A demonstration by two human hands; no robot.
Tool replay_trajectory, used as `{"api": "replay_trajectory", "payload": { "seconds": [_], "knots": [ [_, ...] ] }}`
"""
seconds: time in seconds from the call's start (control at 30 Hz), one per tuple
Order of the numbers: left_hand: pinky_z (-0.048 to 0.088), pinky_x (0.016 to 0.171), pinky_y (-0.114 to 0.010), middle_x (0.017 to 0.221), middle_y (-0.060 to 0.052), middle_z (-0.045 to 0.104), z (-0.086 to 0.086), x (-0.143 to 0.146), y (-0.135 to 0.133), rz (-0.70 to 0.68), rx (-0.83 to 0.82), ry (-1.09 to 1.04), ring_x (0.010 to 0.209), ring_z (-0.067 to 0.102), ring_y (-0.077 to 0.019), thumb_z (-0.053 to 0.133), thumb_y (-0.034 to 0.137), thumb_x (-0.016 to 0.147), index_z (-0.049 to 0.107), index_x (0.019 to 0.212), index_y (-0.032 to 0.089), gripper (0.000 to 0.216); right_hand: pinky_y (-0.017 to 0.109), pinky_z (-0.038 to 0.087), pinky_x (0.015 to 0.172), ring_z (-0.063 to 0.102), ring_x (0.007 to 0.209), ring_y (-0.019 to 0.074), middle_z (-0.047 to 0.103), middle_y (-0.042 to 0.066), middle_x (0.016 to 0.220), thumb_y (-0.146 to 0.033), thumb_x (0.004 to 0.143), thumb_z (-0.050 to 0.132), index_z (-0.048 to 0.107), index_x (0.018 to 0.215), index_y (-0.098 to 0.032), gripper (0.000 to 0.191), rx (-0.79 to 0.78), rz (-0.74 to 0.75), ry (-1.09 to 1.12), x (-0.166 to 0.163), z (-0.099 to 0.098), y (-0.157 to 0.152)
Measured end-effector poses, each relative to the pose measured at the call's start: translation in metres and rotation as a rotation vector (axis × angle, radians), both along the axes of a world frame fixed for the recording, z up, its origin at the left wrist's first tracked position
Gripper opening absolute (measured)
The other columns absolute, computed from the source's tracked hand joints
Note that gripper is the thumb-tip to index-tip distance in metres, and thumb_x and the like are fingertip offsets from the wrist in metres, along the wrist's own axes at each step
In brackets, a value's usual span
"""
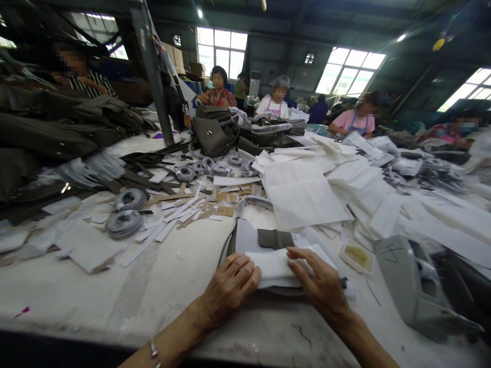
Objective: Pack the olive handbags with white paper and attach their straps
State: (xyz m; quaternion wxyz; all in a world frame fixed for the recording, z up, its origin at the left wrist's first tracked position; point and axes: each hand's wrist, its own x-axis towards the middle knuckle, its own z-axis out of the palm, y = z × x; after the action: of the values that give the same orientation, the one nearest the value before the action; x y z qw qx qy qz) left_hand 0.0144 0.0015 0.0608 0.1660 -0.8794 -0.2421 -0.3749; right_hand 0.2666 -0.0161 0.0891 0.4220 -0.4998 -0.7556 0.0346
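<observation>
A grey-green handbag (274, 238) with a flap tab lies on the table in front of me, partly wrapped in pale sheet. Its handle (253, 200), covered in clear wrap, points away from me. Across the near part of the bag lies a folded white wrapping sheet (270, 265). My left hand (233, 283) has its fingers curled over the left end of this sheet. On the right end rests my right hand (320, 281), its thumb and fingers apart and touching the sheet. The fingertips' undersides are hidden.
White sheets (307, 194) are heaped behind the bag and to the right. A small plastic tub (357, 256) and a grey tape dispenser (412, 286) stand at right. Coiled wrapped straps (125, 224) and paper strips lie left. Beyond are more bags (215, 135), a metal post (155, 76) and several people.
</observation>
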Motion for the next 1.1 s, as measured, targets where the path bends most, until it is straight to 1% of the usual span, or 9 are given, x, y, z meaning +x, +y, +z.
{"api": "replay_trajectory", "payload": {
  "seconds": [0.13, 0.33, 0.5, 0.63, 0.73, 0.8, 0.9, 1.0, 1.1],
  "knots": [
    [0.053, 0.095, -0.038, 0.098, -0.009, 0.068, 0.003, 0.000, 0.001, -0.012, 0.002, 0.001, 0.103, 0.063, -0.0199, 0.043, 0.012, 0.096, 0.060, 0.111, 0.012, 0.022, 0.038, 0.060, 0.080, 0.072, 0.089, 0.0257, 0.075, 0.009, 0.098, -0.050, 0.091, 0.059, 0.069, 0.108, -0.019, 0.037, -0.193, -0.281, 0.280, 0.017, 0.002, 0.015],
    [0.056, 0.085, -0.037, 0.097, -0.011, 0.069, 0.008, -0.004, 0.004, -0.012, -0.006, 0.001, 0.097, 0.065, -0.0215, 0.044, 0.013, 0.095, 0.060, 0.112, 0.012, 0.024, 0.048, 0.054, 0.091, 0.070, 0.096, 0.0290, 0.074, 0.011, 0.106, -0.057, 0.081, 0.065, 0.069, 0.110, -0.019, 0.047, -0.204, -0.438, 0.419, 0.043, 0.015, 0.033],
    [0.055, 0.090, -0.036, 0.103, -0.011, 0.068, 0.010, -0.027, -0.002, -0.013, -0.026, -0.026, 0.102, 0.064, -0.0212, 0.046, 0.011, 0.093, 0.061, 0.114, 0.013, 0.026, 0.043, 0.054, 0.087, 0.070, 0.093, 0.0278, 0.074, 0.011, 0.104, -0.055, 0.084, 0.060, 0.070, 0.111, -0.019, 0.046, -0.119, -0.580, 0.292, 0.079, 0.019, 0.031],
    [0.052, 0.097, -0.033, 0.107, -0.009, 0.069, 0.004, -0.059, -0.014, 0.011, -0.070, -0.046, 0.108, 0.063, -0.0196, 0.047, 0.008, 0.093, 0.062, 0.117, 0.017, 0.030, 0.043, 0.054, 0.084, 0.069, 0.089, 0.0278, 0.073, 0.011, 0.099, -0.052, 0.088, 0.051, 0.071, 0.105, -0.019, 0.043, -0.069, -0.600, -0.032, 0.114, 0.011, 0.018],
    [0.050, 0.101, -0.032, 0.110, -0.007, 0.069, -0.004, -0.079, -0.019, 0.047, -0.071, -0.052, 0.110, 0.064, -0.0191, 0.048, 0.009, 0.094, 0.065, 0.116, 0.020, 0.030, 0.048, 0.051, 0.091, 0.067, 0.097, 0.0311, 0.071, 0.013, 0.105, -0.050, 0.091, 0.043, 0.069, 0.105, -0.017, 0.044, 0.016, -0.667, -0.247, 0.151, 0.001, 0.002],
    [0.049, 0.101, -0.032, 0.111, -0.007, 0.069, -0.006, -0.084, -0.020, 0.063, -0.063, -0.056, 0.109, 0.064, -0.0191, 0.048, 0.011, 0.095, 0.066, 0.115, 0.020, 0.029, 0.050, 0.051, 0.091, 0.066, 0.100, 0.0327, 0.070, 0.015, 0.108, -0.050, 0.092, 0.041, 0.068, 0.108, -0.015, 0.047, -0.047, -0.719, -0.310, 0.178, -0.012, -0.009],
    [0.049, 0.100, -0.033, 0.109, -0.008, 0.069, -0.005, -0.072, -0.019, 0.058, -0.069, -0.076, 0.108, 0.064, -0.0194, 0.049, 0.009, 0.094, 0.066, 0.114, 0.018, 0.028, 0.054, 0.050, 0.093, 0.062, 0.110, 0.0377, 0.065, 0.021, 0.119, -0.054, 0.089, 0.043, 0.066, 0.114, -0.013, 0.054, -0.176, -0.693, -0.408, 0.208, -0.043, -0.018],
    [0.049, 0.097, -0.035, 0.106, -0.009, 0.069, -0.002, -0.050, -0.018, 0.038, -0.077, -0.071, 0.109, 0.062, -0.0206, 0.050, 0.006, 0.093, 0.065, 0.114, 0.015, 0.027, 0.058, 0.049, 0.090, 0.058, 0.115, 0.0437, 0.062, 0.024, 0.125, -0.055, 0.084, 0.050, 0.069, 0.110, -0.016, 0.051, -0.181, -0.642, -0.470, 0.214, -0.074, -0.015],
    [0.050, 0.093, -0.037, 0.107, -0.011, 0.069, 0.000, -0.034, -0.017, 0.041, -0.068, -0.069, 0.108, 0.062, -0.0226, 0.050, 0.007, 0.094, 0.064, 0.115, 0.012, 0.026, 0.057, 0.047, 0.090, 0.058, 0.116, 0.0443, 0.062, 0.024, 0.126, -0.048, 0.085, 0.052, 0.075, 0.100, -0.019, 0.040, -0.141, -0.594, -0.430, 0.205, -0.085, -0.008]
  ]
}}
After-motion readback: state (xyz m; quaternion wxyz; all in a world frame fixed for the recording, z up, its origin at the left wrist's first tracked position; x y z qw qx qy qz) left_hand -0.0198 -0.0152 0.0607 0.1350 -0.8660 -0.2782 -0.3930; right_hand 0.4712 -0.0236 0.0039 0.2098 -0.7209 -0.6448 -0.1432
